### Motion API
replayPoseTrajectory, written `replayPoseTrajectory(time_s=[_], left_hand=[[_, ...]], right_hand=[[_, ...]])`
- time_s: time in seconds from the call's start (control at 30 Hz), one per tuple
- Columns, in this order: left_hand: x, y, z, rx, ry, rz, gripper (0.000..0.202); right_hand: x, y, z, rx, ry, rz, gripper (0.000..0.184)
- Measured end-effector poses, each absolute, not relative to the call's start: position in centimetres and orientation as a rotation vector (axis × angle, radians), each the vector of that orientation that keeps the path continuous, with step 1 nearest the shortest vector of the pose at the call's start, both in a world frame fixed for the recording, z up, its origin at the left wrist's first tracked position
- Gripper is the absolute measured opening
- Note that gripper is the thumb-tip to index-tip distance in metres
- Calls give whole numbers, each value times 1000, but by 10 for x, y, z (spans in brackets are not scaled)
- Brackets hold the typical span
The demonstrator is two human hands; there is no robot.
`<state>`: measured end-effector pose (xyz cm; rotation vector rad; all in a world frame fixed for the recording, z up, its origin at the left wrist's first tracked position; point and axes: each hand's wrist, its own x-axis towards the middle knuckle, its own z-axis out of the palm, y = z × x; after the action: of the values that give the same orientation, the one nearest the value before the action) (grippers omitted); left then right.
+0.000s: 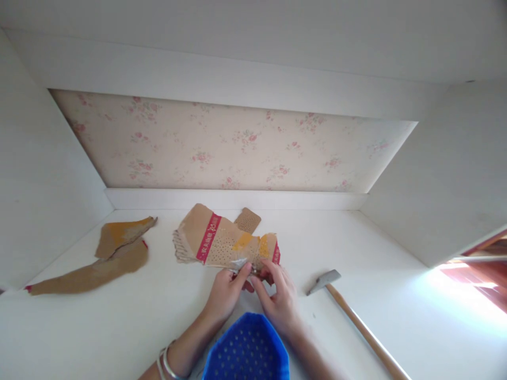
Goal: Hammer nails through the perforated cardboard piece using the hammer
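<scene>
My left hand (225,293) and my right hand (283,298) meet at the near edge of a torn piece of cardboard (222,248). The cardboard has a red printed band, yellow tape and rows of small holes. Fingers of both hands are closed in a pinch around something small and shiny, too small to name. A light, glossy scrap (238,262) lies on the cardboard by my left thumb. Just below the hands is a blue, many-sided thing with pale dots (247,345).
To the right lies a hammer (364,330) with a wooden handle. Torn cardboard strips (106,264) are at the left. A small holed cardboard piece (248,220) lies behind the larger one. White panels (407,174) and a flowered back wall (237,148) enclose the white surface (166,332).
</scene>
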<state>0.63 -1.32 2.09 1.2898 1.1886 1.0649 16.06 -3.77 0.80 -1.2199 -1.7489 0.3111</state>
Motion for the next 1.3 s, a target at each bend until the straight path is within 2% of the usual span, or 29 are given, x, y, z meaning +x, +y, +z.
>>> replayPoseTrajectory(time_s=[0.1, 0.37, 0.5, 0.77, 0.9, 1.07, 1.3], left_hand=[[9, -15, 16, 1353, 1196, 1021, 50], [8, -13, 20, 1297, 1472, 1093, 54], [3, -8, 18, 1060, 1401, 1235, 51], [1, -1, 14, 633, 1065, 1411, 40], [0, 0, 18, 505, 984, 1459, 36], [-6, 4, 14, 405, 962, 1535, 42], [-13, 3, 21, 452, 956, 1599, 44]], right_hand=[[158, -38, 9, -1167, -1864, 205, 16], [160, -44, 13, -1052, -1849, 72, 20], [165, -44, 15, -1173, -1661, 164, 17], [171, -37, 20, -1361, -1462, 596, 19], [171, -38, 18, -1365, -1484, 594, 15], [174, -40, 13, -1358, -1533, 568, 13], [169, -35, 9, -1282, -1758, 411, 20]])
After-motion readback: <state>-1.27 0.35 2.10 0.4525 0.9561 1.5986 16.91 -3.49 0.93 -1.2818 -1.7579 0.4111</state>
